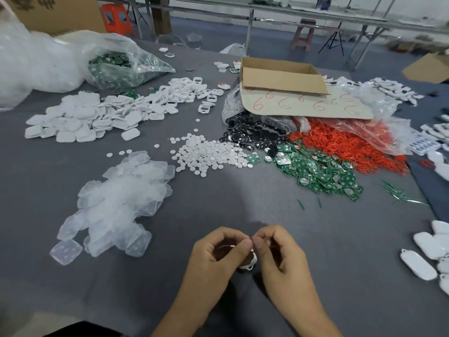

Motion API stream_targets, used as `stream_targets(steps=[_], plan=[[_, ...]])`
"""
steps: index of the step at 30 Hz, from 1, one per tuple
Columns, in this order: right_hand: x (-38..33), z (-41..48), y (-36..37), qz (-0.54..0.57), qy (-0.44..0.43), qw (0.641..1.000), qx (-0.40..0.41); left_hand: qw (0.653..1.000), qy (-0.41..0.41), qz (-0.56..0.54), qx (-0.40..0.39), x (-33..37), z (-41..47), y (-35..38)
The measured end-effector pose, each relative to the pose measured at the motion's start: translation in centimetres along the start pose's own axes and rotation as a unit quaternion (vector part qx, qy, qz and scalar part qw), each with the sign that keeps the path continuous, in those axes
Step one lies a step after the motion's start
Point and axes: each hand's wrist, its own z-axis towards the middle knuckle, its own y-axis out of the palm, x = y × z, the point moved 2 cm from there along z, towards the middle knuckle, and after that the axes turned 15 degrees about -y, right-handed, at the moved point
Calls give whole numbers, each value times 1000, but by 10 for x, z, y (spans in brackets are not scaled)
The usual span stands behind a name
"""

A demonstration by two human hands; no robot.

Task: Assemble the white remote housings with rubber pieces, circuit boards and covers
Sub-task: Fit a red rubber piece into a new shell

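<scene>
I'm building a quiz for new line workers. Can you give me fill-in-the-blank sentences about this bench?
The loose pile of circuit boards is ____ in colour.
The digit written again and again on the cardboard flap is ____.
The left hand and right hand together grip a small housing whose colour is ____.
Missing words: green; 6; white.

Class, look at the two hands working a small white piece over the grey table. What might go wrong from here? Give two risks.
1. The white housing is mostly hidden, pinched between the left hand and right hand; it may slip or be fitted crooked.
2. The white discs, black rubber pieces and green circuit boards lie in adjoining piles, so parts could mix.
</scene>
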Motion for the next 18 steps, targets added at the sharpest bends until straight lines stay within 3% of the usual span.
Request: stream_targets(steps=[2, 6, 11, 13, 15, 18], plan=[[-1, -1, -2, -15, -17, 1000, -16, 1000, 5, -7, 13, -1, 0, -1], [-8, 0, -13, -73, -144, 981, -104, 998, -16, -45, 36, -1, -1, -1], [-2, 7, -18, -154, -161, 962, -157, 996, -75, -40, -5, -10, -3, 3], [4, 9, -20, -156, -148, 962, -168, 996, -45, 44, 62, -16, -1, -1], [11, 13, -23, -169, -133, 960, -179, 968, 15, 200, 148, -18, 0, -4], [16, 19, -19, -184, -137, 945, -233, 942, 53, 298, 145, -21, 2, 1]])
